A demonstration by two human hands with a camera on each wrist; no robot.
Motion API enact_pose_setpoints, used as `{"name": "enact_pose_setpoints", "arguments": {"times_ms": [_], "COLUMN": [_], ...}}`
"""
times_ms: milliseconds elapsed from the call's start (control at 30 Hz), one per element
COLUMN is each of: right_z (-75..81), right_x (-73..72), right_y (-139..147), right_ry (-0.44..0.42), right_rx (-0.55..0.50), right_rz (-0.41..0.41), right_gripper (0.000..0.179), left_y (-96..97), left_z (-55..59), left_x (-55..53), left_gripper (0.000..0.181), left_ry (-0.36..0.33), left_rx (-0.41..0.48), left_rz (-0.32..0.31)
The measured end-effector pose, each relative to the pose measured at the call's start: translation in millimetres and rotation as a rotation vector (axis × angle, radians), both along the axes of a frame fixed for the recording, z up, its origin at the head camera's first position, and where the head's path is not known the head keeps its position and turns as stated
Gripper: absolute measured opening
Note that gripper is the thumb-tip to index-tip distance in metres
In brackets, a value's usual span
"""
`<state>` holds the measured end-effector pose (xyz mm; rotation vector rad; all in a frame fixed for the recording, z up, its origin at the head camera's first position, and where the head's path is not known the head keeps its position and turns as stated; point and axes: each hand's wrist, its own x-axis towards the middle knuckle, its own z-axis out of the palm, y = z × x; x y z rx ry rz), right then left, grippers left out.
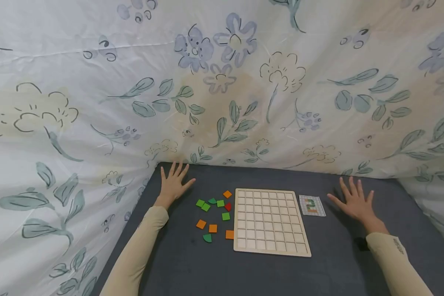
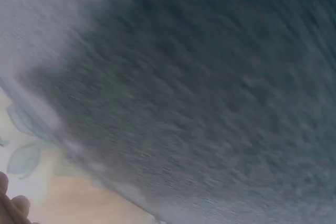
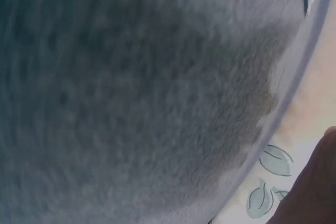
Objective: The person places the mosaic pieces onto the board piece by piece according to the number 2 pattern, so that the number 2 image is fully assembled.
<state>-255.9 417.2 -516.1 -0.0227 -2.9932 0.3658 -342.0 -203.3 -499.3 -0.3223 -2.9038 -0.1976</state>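
My left hand (image 1: 172,186) is spread with straight fingers near the table's far left corner, holding nothing. To its right lie several loose tiles: green squares (image 1: 220,203), orange squares (image 1: 213,228), dark green quarter-rounds (image 1: 207,238) and a red piece (image 1: 227,206). A pale wooden grid board (image 1: 268,222) with bare square cells lies in the middle. Beside its right edge is a small pattern card (image 1: 312,205) with a coloured figure on a grid. My right hand (image 1: 358,203), fingers spread, is just right of the card and holds nothing. Both wrist views show mostly dark tabletop.
The dark table (image 1: 203,271) ends at a white floral cloth (image 1: 244,135) hanging along the back and both sides. One orange tile (image 1: 230,234) lies against the board's left edge.
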Motion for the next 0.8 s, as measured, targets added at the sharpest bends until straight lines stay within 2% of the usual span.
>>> {"name": "enact_pose_setpoints", "arguments": {"times_ms": [167, 467, 667, 800], "right_z": [1.1, 3.9, 0.8, 0.5], "right_x": [4.7, 9.1, 15.2, 20.1], "right_y": [-6, -19, -24, -29], "right_ry": [-0.009, 0.01, 0.051, 0.082], "right_rx": [-0.032, -0.051, -0.066, -0.08], "right_rz": [0.007, 0.05, 0.076, 0.082], "right_gripper": [0.094, 0.094, 0.092, 0.091], "left_y": [11.0, 27.1, 37.7, 43.4], "left_z": [4.0, 4.0, 7.1, 9.2], "left_x": [1.0, 4.2, 4.5, 4.6], "left_gripper": [0.075, 0.076, 0.075, 0.073], "left_ry": [-0.018, -0.05, -0.056, -0.083], "left_rx": [0.02, 0.006, -0.001, 0.006], "left_rz": [-0.034, -0.094, -0.148, -0.188]}}
